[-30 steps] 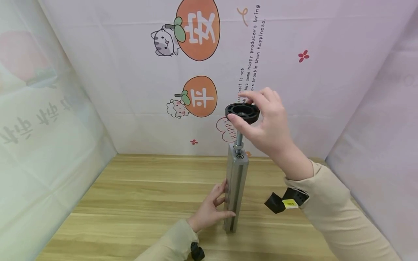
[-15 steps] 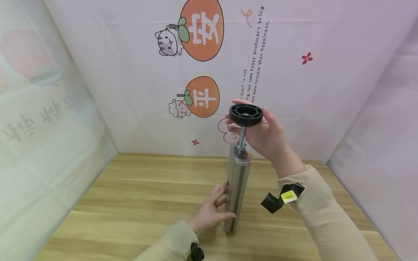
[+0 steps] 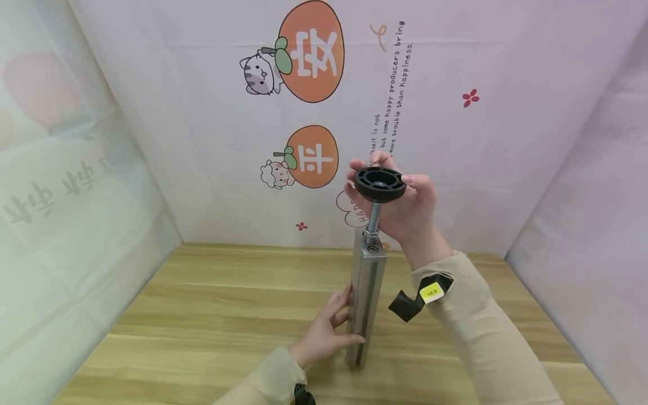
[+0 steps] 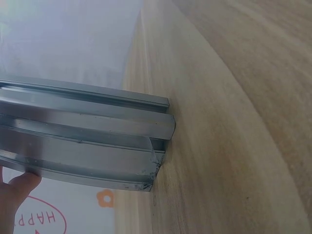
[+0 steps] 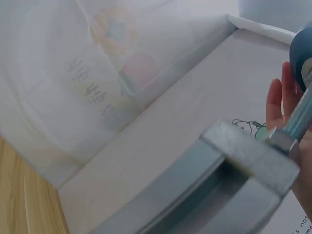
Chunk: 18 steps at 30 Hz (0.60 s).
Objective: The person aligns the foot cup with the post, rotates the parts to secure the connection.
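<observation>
An aluminium profile (image 3: 365,304) stands upright on the wooden table, its lower end against the boards in the left wrist view. Low down, my left hand (image 3: 321,333) grips its sides, thumb in front and fingers behind. A levelling foot (image 3: 378,193) with a round black base faces up above the profile. Its threaded stem (image 3: 374,218) runs down through a nut (image 5: 282,140) to the profile's end plate (image 5: 251,151). Around the black base, my right hand (image 3: 411,211) holds with the thumb on the right rim and a finger at the back; other fingers spread at the left.
The wooden table (image 3: 217,326) meets a printed cloth wall (image 3: 228,197) at the back. Cloth walls also rise at left (image 3: 61,236) and right (image 3: 582,214). Each sleeve carries a black wrist mount (image 3: 405,306).
My right hand has turned from reaching over the black base to lying under and behind it, thumb shifting from front to right side. The left hand keeps its grip on the profile.
</observation>
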Each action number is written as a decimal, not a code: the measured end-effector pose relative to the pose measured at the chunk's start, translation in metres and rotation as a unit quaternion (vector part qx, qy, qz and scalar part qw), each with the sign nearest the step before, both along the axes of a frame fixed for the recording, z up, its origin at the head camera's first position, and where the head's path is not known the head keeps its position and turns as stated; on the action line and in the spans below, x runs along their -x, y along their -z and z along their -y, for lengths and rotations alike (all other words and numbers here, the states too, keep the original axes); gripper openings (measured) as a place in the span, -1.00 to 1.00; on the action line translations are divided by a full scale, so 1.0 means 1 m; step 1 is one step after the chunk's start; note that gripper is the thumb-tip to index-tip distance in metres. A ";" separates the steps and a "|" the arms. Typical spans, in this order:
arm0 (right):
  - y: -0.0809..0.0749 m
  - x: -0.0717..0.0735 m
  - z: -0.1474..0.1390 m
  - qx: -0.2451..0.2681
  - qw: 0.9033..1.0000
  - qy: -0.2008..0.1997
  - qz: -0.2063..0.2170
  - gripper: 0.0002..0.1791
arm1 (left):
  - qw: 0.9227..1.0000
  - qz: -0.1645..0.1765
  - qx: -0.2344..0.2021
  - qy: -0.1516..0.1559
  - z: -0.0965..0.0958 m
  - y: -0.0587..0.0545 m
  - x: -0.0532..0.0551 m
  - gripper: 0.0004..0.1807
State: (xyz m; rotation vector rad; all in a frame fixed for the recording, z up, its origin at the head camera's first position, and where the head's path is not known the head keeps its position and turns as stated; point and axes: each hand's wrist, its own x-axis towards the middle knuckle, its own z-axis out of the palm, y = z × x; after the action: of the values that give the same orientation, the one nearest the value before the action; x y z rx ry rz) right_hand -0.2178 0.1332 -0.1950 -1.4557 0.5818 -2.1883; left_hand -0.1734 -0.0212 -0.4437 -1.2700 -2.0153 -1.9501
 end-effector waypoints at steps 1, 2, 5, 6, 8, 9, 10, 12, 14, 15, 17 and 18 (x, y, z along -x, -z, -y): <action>-0.001 0.000 0.000 0.003 1.000 0.006 0.004 -0.59 | 1.000 0.000 -0.002 0.001 0.000 0.000 0.000 0.09; -0.003 -0.001 0.000 0.005 1.000 0.010 0.010 -0.58 | 1.000 -0.002 -0.003 0.000 0.000 0.000 -0.001 0.09; -0.006 -0.001 0.000 0.008 1.000 0.021 0.019 -0.57 | 1.000 -0.001 -0.007 -0.003 -0.001 -0.001 -0.001 0.09; -0.007 -0.001 0.000 0.007 1.000 0.022 0.018 -0.57 | 1.000 -0.002 -0.008 -0.003 -0.001 -0.002 -0.002 0.09; -0.007 -0.001 -0.001 0.004 1.000 0.019 0.013 -0.60 | 1.000 -0.004 -0.008 -0.003 -0.001 -0.002 -0.001 0.10; -0.007 0.000 -0.001 0.003 1.000 0.017 0.009 -0.61 | 1.000 -0.005 -0.008 -0.002 -0.001 -0.002 -0.001 0.10; -0.006 -0.001 -0.001 0.003 1.000 0.015 0.006 -0.62 | 1.000 -0.008 -0.008 -0.001 -0.001 -0.002 -0.001 0.10; -0.004 -0.001 -0.002 0.005 1.000 0.012 0.004 -0.63 | 1.000 -0.009 -0.005 0.000 -0.001 -0.002 -0.001 0.10; -0.002 -0.001 -0.002 0.009 1.000 0.018 0.006 -0.65 | 1.000 -0.008 -0.005 0.001 -0.001 -0.002 -0.001 0.10; -0.002 -0.002 -0.001 0.010 1.000 0.023 0.007 -0.66 | 1.000 -0.005 -0.005 0.002 -0.002 -0.002 -0.001 0.10; 0.000 -0.003 -0.002 0.006 0.999 0.037 0.011 -0.68 | 1.000 -0.001 -0.005 0.002 -0.002 -0.001 -0.002 0.10; 0.000 -0.004 -0.002 0.004 0.999 0.045 0.011 -0.69 | 1.000 0.003 -0.005 0.001 -0.003 -0.001 -0.002 0.10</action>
State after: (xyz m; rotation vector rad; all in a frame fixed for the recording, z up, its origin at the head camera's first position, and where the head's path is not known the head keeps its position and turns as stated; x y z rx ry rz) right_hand -0.2142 0.1350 -0.1955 -1.4323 0.6434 -2.2747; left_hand -0.1711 -0.0186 -0.4429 -1.2650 -2.0048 -1.9658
